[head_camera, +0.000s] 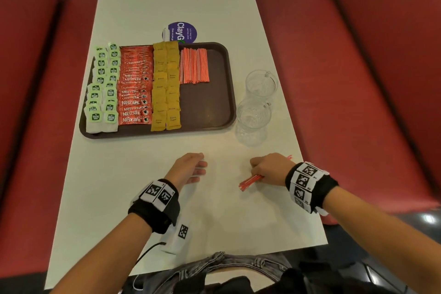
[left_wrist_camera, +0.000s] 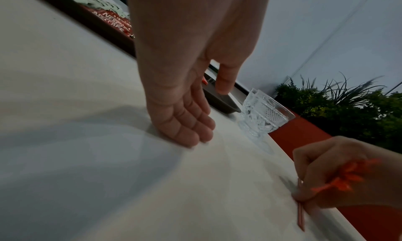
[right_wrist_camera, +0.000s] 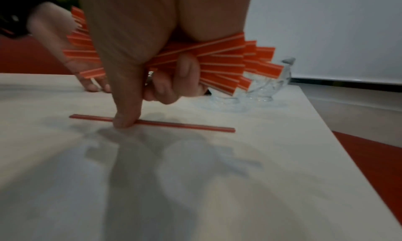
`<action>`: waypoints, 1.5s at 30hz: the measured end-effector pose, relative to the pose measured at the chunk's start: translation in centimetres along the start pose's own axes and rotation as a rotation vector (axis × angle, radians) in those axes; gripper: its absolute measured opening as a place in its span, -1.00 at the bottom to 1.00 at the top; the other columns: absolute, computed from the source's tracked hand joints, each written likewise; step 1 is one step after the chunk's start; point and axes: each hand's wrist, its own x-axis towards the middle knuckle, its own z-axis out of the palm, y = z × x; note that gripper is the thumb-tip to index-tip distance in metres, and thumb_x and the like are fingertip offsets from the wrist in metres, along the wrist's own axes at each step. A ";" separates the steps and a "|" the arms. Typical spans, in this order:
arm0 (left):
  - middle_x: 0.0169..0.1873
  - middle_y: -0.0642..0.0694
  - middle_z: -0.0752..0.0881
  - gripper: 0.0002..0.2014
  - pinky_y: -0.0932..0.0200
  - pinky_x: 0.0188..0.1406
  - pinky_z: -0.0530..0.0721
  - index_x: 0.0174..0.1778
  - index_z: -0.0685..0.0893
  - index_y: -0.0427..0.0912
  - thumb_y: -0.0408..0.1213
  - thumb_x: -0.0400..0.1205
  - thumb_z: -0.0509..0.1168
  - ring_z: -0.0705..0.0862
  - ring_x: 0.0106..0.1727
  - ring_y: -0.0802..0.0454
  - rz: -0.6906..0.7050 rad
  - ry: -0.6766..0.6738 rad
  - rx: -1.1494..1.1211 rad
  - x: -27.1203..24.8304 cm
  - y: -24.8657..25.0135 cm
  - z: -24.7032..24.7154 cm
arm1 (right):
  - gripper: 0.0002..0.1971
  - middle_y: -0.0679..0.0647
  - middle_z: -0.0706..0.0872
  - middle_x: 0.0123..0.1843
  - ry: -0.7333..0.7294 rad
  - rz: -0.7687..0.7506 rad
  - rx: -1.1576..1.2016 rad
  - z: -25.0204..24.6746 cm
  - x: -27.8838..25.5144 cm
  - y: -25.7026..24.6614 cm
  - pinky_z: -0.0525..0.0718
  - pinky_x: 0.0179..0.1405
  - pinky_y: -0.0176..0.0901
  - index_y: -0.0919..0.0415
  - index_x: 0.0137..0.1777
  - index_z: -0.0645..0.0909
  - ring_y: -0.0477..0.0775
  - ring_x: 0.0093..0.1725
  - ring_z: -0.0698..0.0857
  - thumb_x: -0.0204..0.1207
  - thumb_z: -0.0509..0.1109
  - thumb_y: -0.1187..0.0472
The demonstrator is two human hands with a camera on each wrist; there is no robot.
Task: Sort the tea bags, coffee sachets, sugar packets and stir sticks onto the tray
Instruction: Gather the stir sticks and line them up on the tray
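The brown tray (head_camera: 214,107) holds rows of green tea bags (head_camera: 102,93), red coffee sachets (head_camera: 134,86), yellow sugar packets (head_camera: 165,86) and a batch of red stir sticks (head_camera: 194,65). My right hand (head_camera: 265,169) grips a fanned bundle of red stir sticks (right_wrist_camera: 219,64) near the table's right edge, and its fingertip (right_wrist_camera: 124,122) presses one loose stir stick (right_wrist_camera: 174,124) lying on the table. That bundle's end (head_camera: 250,181) pokes out to the left. My left hand (head_camera: 191,167) rests empty on the table, fingers (left_wrist_camera: 189,129) straight and touching the surface.
Two clear glass cups (head_camera: 261,83) (head_camera: 253,119) stand on the white table (head_camera: 214,217) right of the tray. A round purple sticker (head_camera: 182,31) lies beyond the tray. Red bench seats (head_camera: 346,79) flank the table. A tagged white device (head_camera: 177,236) lies under my left wrist.
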 end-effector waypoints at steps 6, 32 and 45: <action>-0.19 -0.05 0.67 -0.89 0.19 -0.22 0.55 -0.04 0.57 -0.13 -0.19 0.68 0.19 0.62 -0.25 0.05 0.008 0.014 -0.007 0.1 0.0 0.5 | -0.71 0.17 0.50 0.26 -0.051 -0.046 -0.090 0.3 0.5 -0.8 0.48 -0.10 -0.05 0.29 0.24 0.54 0.19 0.27 0.50 0.58 0.21 0.20; 0.03 -0.18 0.75 -0.65 0.04 -0.22 0.77 0.21 0.58 -0.17 -0.14 0.74 -0.06 0.76 0.02 -0.02 0.093 -0.334 -0.879 -1.9 4.9 -2.5 | -0.71 -0.01 0.52 -0.50 0.550 -0.285 1.568 -10.7 8.5 -10.8 0.64 -0.27 -0.28 0.14 -0.33 0.33 -0.08 -0.45 0.58 0.55 0.33 0.36; -0.09 -0.25 0.71 -0.69 -0.09 -0.10 0.77 0.18 0.59 -0.16 -0.13 0.73 0.00 0.70 0.06 -0.12 0.049 -0.278 -0.832 -0.8 4.0 -7.4 | -0.64 -0.02 0.45 -0.59 0.301 -0.173 1.651 -11.6 12.7 -14.0 0.58 -0.28 -0.20 0.18 -0.40 0.36 -0.03 -0.50 0.51 0.64 0.23 0.12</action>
